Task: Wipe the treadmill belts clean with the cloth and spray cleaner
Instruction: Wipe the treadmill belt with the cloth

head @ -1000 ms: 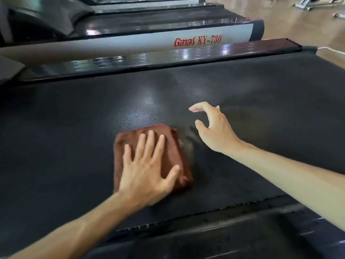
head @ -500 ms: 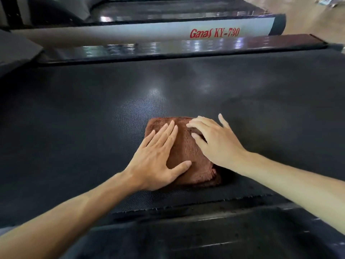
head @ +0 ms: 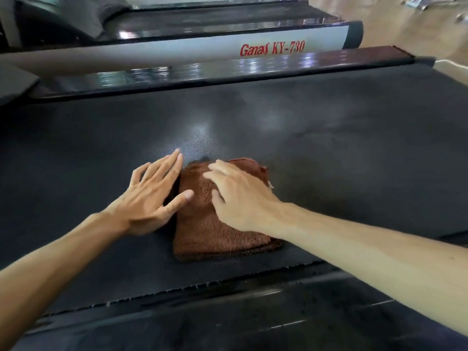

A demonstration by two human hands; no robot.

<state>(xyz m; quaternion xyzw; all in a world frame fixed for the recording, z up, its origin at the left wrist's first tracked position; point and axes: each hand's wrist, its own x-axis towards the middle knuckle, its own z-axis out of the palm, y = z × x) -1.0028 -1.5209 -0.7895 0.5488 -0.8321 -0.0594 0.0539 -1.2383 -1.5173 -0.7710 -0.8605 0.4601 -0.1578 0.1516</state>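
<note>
Gym: treadmills (head: 177, 57) side by side, "Ganas KY-730" label (head: 272, 49), wood floor (head: 405, 26).

Beyond the machine in front of us, we see a neighbouring treadmill (head: 177, 29) lying parallel to it. Its pale grey side panel (head: 177, 53) carries red lettering (head: 272, 49) that reads "Ganas KY-730", and a dark rounded cap (head: 353, 34) closes the panel's right end. We make out a wooden floor (head: 405, 29) in warm tan at the upper right, with some blurred metal equipment (head: 428, 2) standing on it near the top edge; we cannot tell what that equipment is.
</note>
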